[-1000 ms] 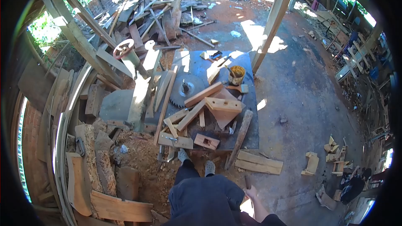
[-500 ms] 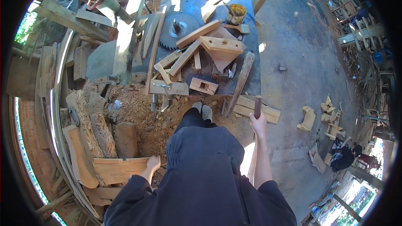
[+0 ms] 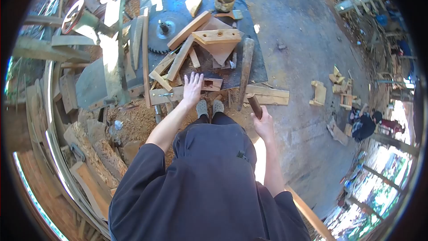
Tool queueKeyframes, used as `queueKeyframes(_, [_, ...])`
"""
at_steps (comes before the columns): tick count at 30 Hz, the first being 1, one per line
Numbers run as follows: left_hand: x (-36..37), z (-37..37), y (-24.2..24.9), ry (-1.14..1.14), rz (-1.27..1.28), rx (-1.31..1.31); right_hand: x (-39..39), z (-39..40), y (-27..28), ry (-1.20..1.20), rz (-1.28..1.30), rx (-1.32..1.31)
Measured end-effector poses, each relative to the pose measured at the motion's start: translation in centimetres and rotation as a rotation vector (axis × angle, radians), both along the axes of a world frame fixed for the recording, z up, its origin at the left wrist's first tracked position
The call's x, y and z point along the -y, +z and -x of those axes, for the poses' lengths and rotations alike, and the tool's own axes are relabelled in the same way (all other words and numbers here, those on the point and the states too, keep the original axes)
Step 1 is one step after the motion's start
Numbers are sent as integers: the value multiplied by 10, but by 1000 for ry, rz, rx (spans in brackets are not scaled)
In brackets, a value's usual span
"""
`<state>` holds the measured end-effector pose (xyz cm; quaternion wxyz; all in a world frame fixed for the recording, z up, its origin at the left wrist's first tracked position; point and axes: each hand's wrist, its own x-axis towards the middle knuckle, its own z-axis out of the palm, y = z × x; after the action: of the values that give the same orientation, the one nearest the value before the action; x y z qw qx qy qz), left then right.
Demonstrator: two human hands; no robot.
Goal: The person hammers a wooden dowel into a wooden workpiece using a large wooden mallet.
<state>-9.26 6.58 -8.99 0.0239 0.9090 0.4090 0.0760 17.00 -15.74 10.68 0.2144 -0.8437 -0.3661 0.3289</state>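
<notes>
My left hand (image 3: 193, 90) reaches to the near edge of the work table (image 3: 261, 75), its fingers spread. It overlaps the left end of a short wooden block (image 3: 216, 84) that has a dark rectangular hole cut in it. My right hand (image 3: 264, 125) is closed around a dark brown wooden handle (image 3: 255, 105), which tilts up and left just off the table's front edge. Whatever lies at its lower end is hidden by my hand and arm. A thick round wooden stick (image 3: 246, 69) rests near the table's right edge, beside the block.
A circular saw blade (image 3: 156, 35) lies at the table's left. Wood pieces are piled around a board with holes (image 3: 217, 36). Behind them stand a paint-stained pot (image 3: 225, 1) and a brush (image 3: 235, 14). A person (image 3: 364, 127) is low at the far right.
My left hand has swung up from beside the planks at lower left to the block on the table. The handle in my right hand now leans left. The whole view has shifted.
</notes>
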Motion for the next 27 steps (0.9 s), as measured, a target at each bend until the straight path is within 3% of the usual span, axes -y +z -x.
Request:
queueKeyframes(1, [-7,3,-18,-22,-19,-50,11,1,-4,-25,-58,43])
queueKeyframes(2, [-14,3,1,-53,192,-103,19,2,-5,-49,-118,85])
queueKeyframes(3, [-19,0,21,-77,188,-102,28,3,-6,-73,-121,89])
queueKeyframes(5, [-16,-2,49,8,636,182,44,4,-5,-184,-123,110])
queueKeyframes(6, [-8,-6,50,70,656,422,49,3,-7,-200,-126,114])
queueKeyframes(7, [-8,-13,49,55,658,419,55,2,-10,-240,-159,132])
queueKeyframes(9, [-8,-25,48,642,1836,1081,63,1,-19,-277,-193,152])
queueKeyframes(10, [-8,-26,53,667,2026,1221,62,1,-21,-339,-161,134])
queueKeyframes(12, [-1,-33,62,672,2081,1364,57,1,-27,-396,-134,114])
queueKeyframes(14, [4,-43,81,707,2186,1573,39,5,-27,-370,-296,213])
queueKeyframes(15, [6,-47,90,709,2177,1585,27,9,-25,-361,-299,210])
queueKeyframes(17, [12,-54,108,584,2251,1573,-8,31,-1,-510,-625,89])
queueKeyframes(18, [15,-59,119,566,2218,1536,-15,36,-9,-458,-664,95])
queueKeyframes(19, [21,-66,134,570,2216,1535,-26,36,-2,-459,-663,92])
queueKeyframes(21, [27,-76,157,620,2111,1362,-54,31,20,102,-184,184])
queueKeyframes(23, [23,-70,148,574,2077,1305,-61,35,26,84,-180,161])
queueKeyframes(25, [16,-67,145,566,2089,1328,-60,45,33,-176,-665,149])
queueKeyframes(27, [18,-61,146,548,2104,1337,-54,44,14,-209,-753,146])
